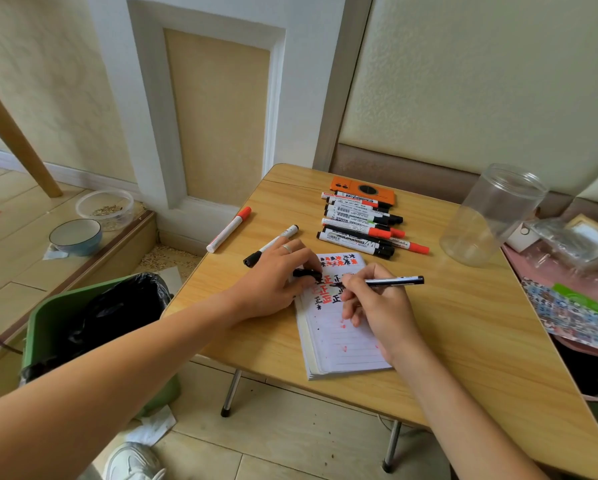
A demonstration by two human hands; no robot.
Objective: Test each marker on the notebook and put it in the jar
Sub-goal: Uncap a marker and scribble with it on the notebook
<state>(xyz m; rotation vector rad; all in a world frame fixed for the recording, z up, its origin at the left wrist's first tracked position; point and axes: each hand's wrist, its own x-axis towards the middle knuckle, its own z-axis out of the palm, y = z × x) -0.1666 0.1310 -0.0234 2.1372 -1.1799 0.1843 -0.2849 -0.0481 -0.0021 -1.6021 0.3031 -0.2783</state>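
A lined notebook (342, 341) lies open on the wooden table (463, 341), its top part covered in red and black test marks. My right hand (377, 306) grips a thin black marker (398, 281) with its tip on the page. My left hand (276, 282) rests on the notebook's left edge and pinches a black cap (306, 273). A clear plastic jar (491, 216) lies tilted at the table's far right, with nothing inside. Several capped markers (363, 225) lie in a pile behind the notebook.
Two loose markers lie to the left: a red-capped one (229, 229) and a black-capped one (273, 244). An orange case (363, 190) sits behind the pile. A green bin (93, 327) stands left of the table. Bags and papers (574, 271) crowd the right edge.
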